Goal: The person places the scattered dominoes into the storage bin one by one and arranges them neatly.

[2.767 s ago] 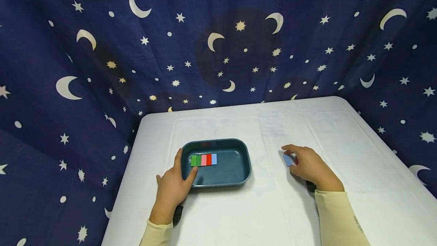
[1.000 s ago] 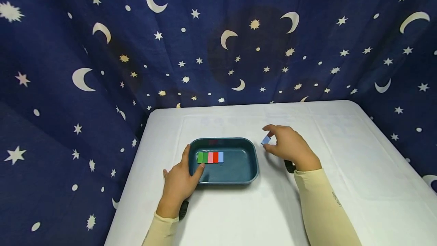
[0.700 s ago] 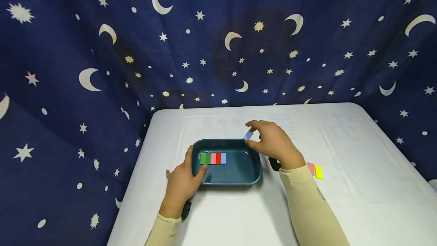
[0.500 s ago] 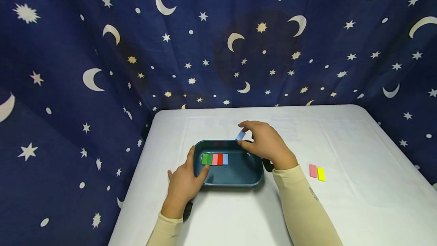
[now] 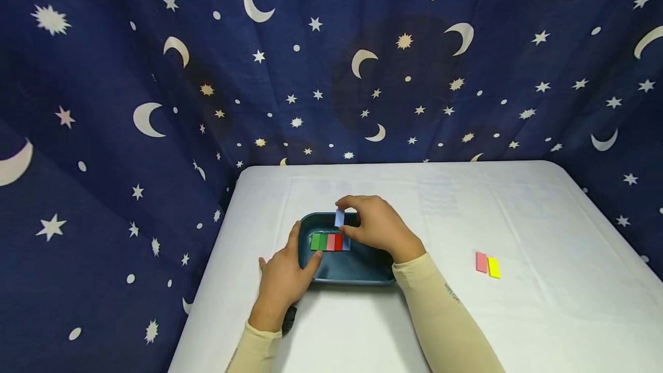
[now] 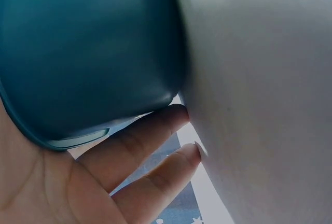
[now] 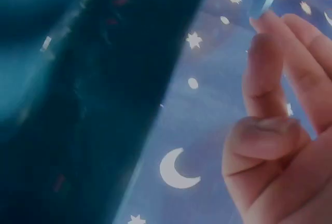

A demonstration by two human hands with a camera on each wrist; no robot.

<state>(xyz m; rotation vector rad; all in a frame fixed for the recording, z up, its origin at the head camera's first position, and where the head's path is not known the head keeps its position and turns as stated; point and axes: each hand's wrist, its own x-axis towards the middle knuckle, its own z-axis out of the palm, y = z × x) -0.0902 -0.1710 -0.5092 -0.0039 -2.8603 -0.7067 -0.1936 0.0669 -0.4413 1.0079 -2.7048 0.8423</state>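
Observation:
My left hand (image 5: 282,281) holds the left end of a dark teal tray (image 5: 357,272), thumb over the rim and fingers along the outside. In the left wrist view, two fingertips (image 6: 179,115) reach down beside the tray wall to the table. My right hand (image 5: 380,226) pinches a small light-blue tile (image 5: 339,217) upright between thumb and fingers, over the tray's far side. Below it, inside the tray, lies a row of tiles: green (image 5: 315,242), green, pink (image 5: 331,242), red (image 5: 339,242) and blue (image 5: 346,244), the last partly covered by my right thumb.
On the white table (image 5: 445,315), a pink tile (image 5: 481,262) and a yellow tile (image 5: 494,267) lie side by side to the right of the tray. A dark blue curtain (image 5: 311,73) with moons and stars hangs behind and at the sides.
My right hand has picked up the blue tile from the table and carried it left over the tray, exposing the pink and yellow tiles. My left hand keeps its place on the tray.

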